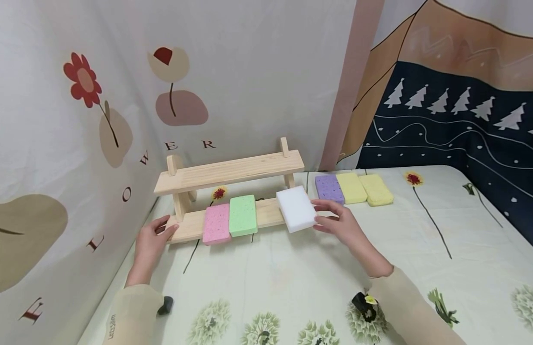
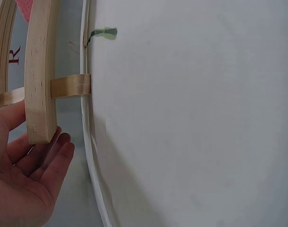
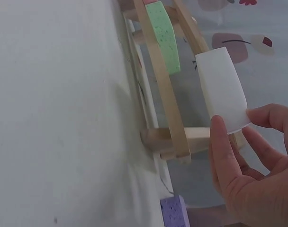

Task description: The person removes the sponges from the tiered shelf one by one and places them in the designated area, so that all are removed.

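A two-tier wooden shelf (image 1: pixel 232 170) stands on the table against the curtain. My left hand (image 1: pixel 151 242) grips the left end of its lower board (image 2: pixel 40 85), thumb on one face and fingers round the other. Between thumb and fingers my right hand (image 1: pixel 339 220) pinches a white sponge (image 1: pixel 296 209) by its edge. The white sponge is tilted over the right part of the lower board; in the right wrist view it (image 3: pixel 223 87) hangs above the boards. A pink sponge (image 1: pixel 216 224) and a green sponge (image 1: pixel 243 215) lie side by side on the lower board.
Right of the shelf, a purple sponge (image 1: pixel 329 189) and two yellow sponges, one of them the outer yellow sponge (image 1: pixel 376 189), lie in a row on the flower-printed tablecloth (image 1: pixel 275 273). Printed curtains (image 1: pixel 257 72) rise behind and at the left.
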